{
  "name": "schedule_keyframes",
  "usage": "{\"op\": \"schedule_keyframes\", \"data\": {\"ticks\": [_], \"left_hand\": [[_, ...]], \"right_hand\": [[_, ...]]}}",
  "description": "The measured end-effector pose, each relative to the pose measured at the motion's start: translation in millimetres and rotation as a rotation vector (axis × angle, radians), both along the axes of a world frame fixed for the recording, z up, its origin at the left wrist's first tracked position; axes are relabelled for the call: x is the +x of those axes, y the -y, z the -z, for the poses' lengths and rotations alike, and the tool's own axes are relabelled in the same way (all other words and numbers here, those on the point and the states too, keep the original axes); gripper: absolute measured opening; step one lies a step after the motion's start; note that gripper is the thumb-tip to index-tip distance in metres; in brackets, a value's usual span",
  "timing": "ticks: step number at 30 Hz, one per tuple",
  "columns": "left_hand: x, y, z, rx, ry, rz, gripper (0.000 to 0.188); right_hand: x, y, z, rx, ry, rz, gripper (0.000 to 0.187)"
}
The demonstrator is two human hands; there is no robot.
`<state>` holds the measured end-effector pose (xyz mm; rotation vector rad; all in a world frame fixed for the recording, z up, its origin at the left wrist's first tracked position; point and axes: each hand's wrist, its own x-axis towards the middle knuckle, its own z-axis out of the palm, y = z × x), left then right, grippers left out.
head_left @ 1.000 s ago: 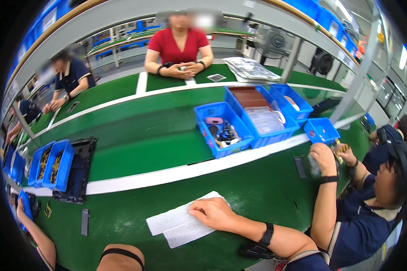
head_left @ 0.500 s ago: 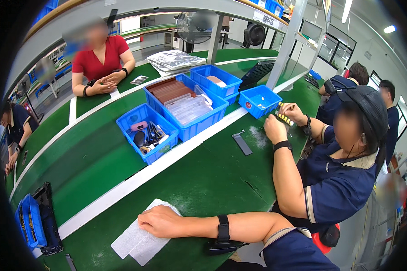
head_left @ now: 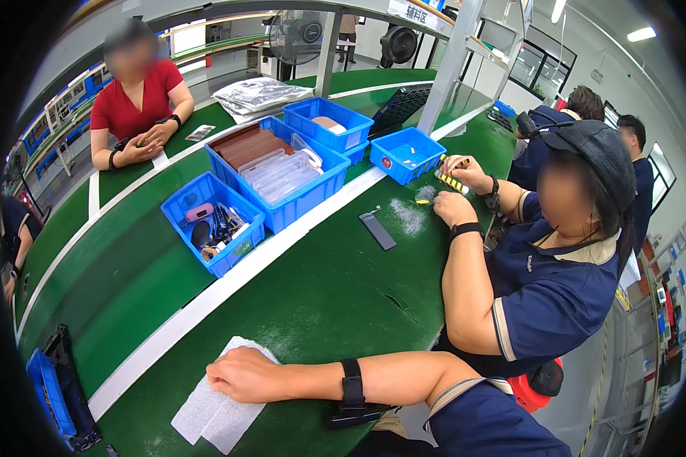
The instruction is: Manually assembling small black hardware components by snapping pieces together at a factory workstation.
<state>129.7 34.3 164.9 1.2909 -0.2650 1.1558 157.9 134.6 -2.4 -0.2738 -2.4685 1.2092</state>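
My right hand (head_left: 245,375) rests on a white paper wipe (head_left: 222,420) spread on the green table. Its fingers are curled under in a fist, so whatever they may hold is hidden. A black band circles that wrist, and a dark device sits under the forearm. My left hand does not show. On the wipe's far side, whitish dust smears the table. Farther right, a co-worker's hands (head_left: 463,190) handle a yellow-and-black striped strip (head_left: 455,181). A flat dark grey rectangular piece (head_left: 378,231) lies on the table near those hands.
Blue bins stand along the white line: one of mixed small items (head_left: 215,232), one of brown and clear cases (head_left: 286,185), and a shallow one (head_left: 408,156) with small pieces. A blue tray (head_left: 49,392) is at the lower left. A person in red (head_left: 133,107) sits opposite.
The whole scene has shifted left and slightly up in the picture. My right hand stays fisted on the wipe. A small yellow piece now shows by the co-worker's fingers.
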Motion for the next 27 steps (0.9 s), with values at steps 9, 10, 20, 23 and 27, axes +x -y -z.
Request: {"op": "schedule_keyframes", "data": {"ticks": [9,10,20,23,27], "left_hand": [[0,-3,3,-0.017,-0.005,-0.013,0.036],[-1,-3,3,-0.021,-0.005,-0.017,0.036],[-11,0,-5,0.031,-0.018,-0.089,0.036],[-19,9,-13,0.094,-0.087,-0.107,0.035],[-21,10,-17,0.112,-0.091,-0.122,0.037]], "right_hand": [[2,-1,1,0.014,0.008,-0.024,0.01],[2,-1,2,0.037,0.009,-0.028,0.01],[16,-44,-12,0.295,-0.146,0.254,0.01],[27,-84,-41,0.55,0.124,0.573,0.017],[94,-155,-59,0.468,0.398,1.076,0.021]]}}
